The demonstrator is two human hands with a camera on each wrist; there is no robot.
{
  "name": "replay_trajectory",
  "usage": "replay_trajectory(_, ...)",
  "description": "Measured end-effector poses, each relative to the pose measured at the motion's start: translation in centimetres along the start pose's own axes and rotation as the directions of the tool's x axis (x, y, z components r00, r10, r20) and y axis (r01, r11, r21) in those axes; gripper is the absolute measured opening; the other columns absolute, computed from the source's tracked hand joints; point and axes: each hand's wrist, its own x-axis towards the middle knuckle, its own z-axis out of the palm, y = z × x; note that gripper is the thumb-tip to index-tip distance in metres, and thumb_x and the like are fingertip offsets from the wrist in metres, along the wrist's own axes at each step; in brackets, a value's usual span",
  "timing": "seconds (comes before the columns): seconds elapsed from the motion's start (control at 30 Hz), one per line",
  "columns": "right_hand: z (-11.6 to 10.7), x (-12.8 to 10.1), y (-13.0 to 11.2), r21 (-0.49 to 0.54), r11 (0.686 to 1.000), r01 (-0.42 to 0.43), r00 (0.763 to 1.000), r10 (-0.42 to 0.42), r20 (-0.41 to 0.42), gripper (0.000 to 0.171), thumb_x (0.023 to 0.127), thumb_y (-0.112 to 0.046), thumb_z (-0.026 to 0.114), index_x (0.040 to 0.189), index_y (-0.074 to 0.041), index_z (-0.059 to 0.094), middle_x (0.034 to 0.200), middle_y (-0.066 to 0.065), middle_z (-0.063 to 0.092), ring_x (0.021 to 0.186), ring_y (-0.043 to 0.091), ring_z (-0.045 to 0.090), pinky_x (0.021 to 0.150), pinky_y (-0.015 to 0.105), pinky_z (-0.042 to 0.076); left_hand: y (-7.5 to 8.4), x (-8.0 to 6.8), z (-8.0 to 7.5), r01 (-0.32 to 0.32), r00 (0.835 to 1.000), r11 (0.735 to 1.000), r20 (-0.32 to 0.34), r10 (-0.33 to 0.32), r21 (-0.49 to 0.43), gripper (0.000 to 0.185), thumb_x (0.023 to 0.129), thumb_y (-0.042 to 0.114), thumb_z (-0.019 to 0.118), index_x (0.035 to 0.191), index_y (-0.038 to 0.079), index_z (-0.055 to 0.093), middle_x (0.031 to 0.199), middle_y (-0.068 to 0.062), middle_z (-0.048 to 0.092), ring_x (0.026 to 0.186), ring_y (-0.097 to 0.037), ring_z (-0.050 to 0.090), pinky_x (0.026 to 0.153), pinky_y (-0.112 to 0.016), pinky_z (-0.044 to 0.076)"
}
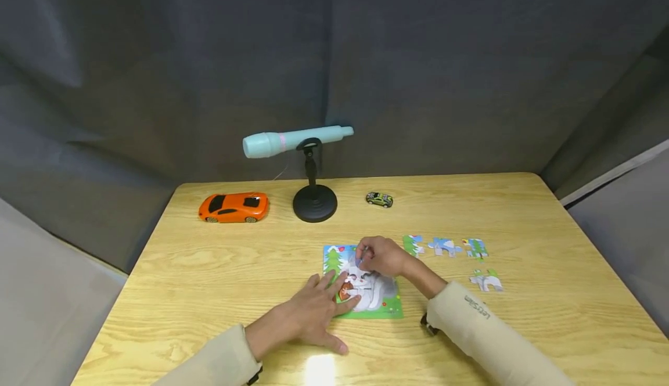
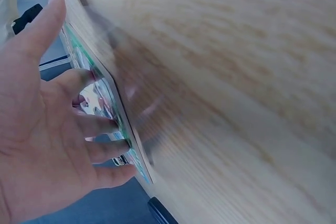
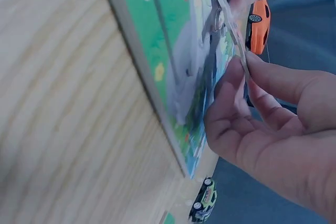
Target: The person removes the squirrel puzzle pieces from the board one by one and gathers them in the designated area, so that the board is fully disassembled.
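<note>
Toward the left of the pale wooden counter [image 1: 219, 270] sits an orange toy car [image 1: 233, 207], well apart from the work, and just to its right a black stand [image 1: 315, 202] carries a pale blue torch-like tube [image 1: 295, 140]. Nearer the front edge, the left hand [image 1: 312, 315] lies flat, its fingers [image 2: 100, 150] straight and spread, pressing on the left part of the puzzle board [image 1: 387, 307] and gripping nothing; its forearm comes in low from the front left. The board lies flat at the middle of the counter, mostly filled with a picture of trees and a grey animal.

Over the board's upper part the right hand [image 1: 380, 256] is curled, wrist raised, thumb and fingers [image 3: 273, 74] pinching a thin puzzle piece [image 3: 231, 17] by its edge, tilted just above the picture. The piece looks light, stiff and flat, probably card; it should bend or crease if squeezed hard, so a light pinch at the rim suits it.

Behind the board stands a small green toy car [image 1: 379, 199]. To the right, four loose puzzle pieces [image 1: 445, 246] lie flat on the counter, three in a row and one nearer, each apart from its neighbours.
</note>
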Motion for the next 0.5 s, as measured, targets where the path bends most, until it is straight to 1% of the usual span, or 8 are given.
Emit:
replay_trajectory(0.13,-0.8,-0.6,0.9,0.063,0.995,0.079,0.997,-0.079,0.006,0.011,0.087,-0.002,0.062,0.098,0.0,0.06,0.065,0.005,0.055,0.052,0.008,0.042,0.049,0.02,0.036,-0.1,-0.1,0.1,0.0,1.0,1.0,-0.006,-0.001,-0.01,0.091,0.074,0.079,0.049,0.15,0.036,0.024,0.159,-0.018,0.012,0.145,-0.039,0.015,0.112,-0.056,0.025)
replay_trajectory(0.23,-1.8,-1.4,1.7,0.112,0.987,0.116,0.993,-0.119,0.019,0.013,0.089,-0.001,0.059,0.1,0.003,0.058,0.069,0.012,0.059,0.053,0.009,0.042,0.051,0.021,0.038,-0.1,-0.1,0.1,0.003,1.0,1.0,-0.005,-0.003,-0.013,0.091,0.074,0.079,0.049,0.15,0.036,0.024,0.159,-0.018,0.013,0.145,-0.039,0.015,0.112,-0.056,0.025)
replay_trajectory(0.37,-3.5,-2.5,3.2,0.166,0.979,0.121,0.991,-0.127,0.028,0.015,0.091,0.0,0.057,0.104,0.007,0.055,0.078,0.018,0.062,0.06,0.015,0.048,0.054,0.024,0.042,0.0,0.0,0.0,0.012,1.0,1.0,0.006,-0.012,-0.026,0.088,0.075,0.078,0.049,0.149,0.037,0.024,0.159,-0.017,0.013,0.146,-0.038,0.015,0.113,-0.056,0.025)
replay_trajectory(0.5,-5.4,-3.9,4.8,0.172,0.98,0.101,0.995,-0.103,0.004,0.015,0.092,0.0,0.055,0.104,0.007,0.054,0.082,0.017,0.061,0.067,0.018,0.052,0.057,0.027,0.045,0.1,0.2,-0.1,0.02,1.0,0.999,0.015,-0.02,-0.039,0.085,0.077,0.076,0.049,0.149,0.038,0.025,0.159,-0.015,0.013,0.146,-0.038,0.016,0.113,-0.056,0.024)
